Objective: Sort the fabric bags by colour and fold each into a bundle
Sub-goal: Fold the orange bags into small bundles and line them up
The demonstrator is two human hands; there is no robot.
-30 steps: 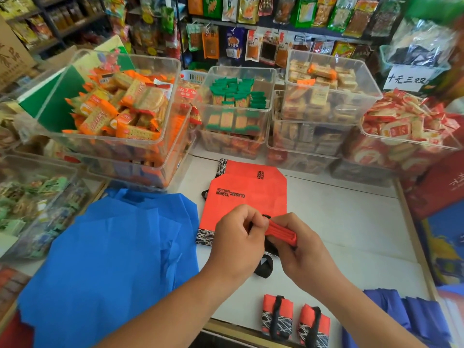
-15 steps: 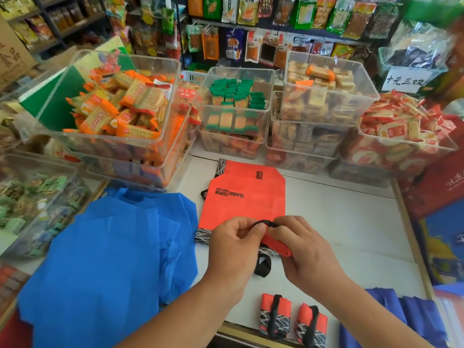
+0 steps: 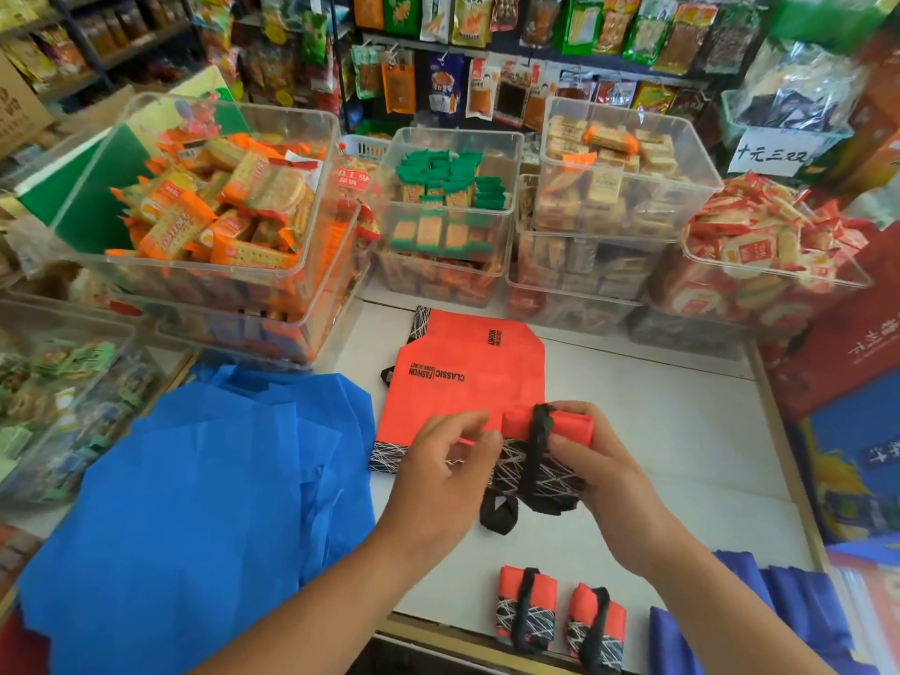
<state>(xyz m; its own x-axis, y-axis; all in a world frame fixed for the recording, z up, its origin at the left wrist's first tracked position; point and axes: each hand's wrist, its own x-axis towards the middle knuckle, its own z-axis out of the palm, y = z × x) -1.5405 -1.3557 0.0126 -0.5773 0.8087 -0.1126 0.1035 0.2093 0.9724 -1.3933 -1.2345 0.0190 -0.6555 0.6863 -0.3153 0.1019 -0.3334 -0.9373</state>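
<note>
One red bundle (image 3: pixel 545 431) is held just above the middle of the white table (image 3: pixel 682 455), in front of the flat red bags (image 3: pixel 462 382). It is a bag folded small: plain red at the top, black with thin white scribbled lines below, and a black strap (image 3: pixel 538 445) running round its middle. A loop of black handle (image 3: pixel 496 516) hangs from its lower left corner onto the table. The right hand (image 3: pixel 609 484) grasps the bundle from the right side, fingers curled round its far edge and thumb on the patterned face. The left hand (image 3: pixel 438 475) pinches its left edge between thumb and fingertips.

Counted, three bags are folded – the one in the hands and two finished bundles (image 3: pixel 526 608) lying side by side at the near edge of the table, each red over the same scribbled black, each strapped. Two flat red bags show, one lying on the other, the upper one printed "CLASSIC FASHION" in black and trimmed with the scribble pattern along its near edge.

To the left lies a loose heap of blue bags (image 3: pixel 195 504) – how many cannot be told. At the lower right corner is a smaller pile of dark blue bags (image 3: pixel 779 611).

Behind the table stand clear tubs (image 3: pixel 453 221) stacked and filled with wrapped snacks in orange, green and red. Above them hang rows of snack packets (image 3: pixel 438 85), and a handwritten paper sign (image 3: pixel 772 153) is at the right.
</note>
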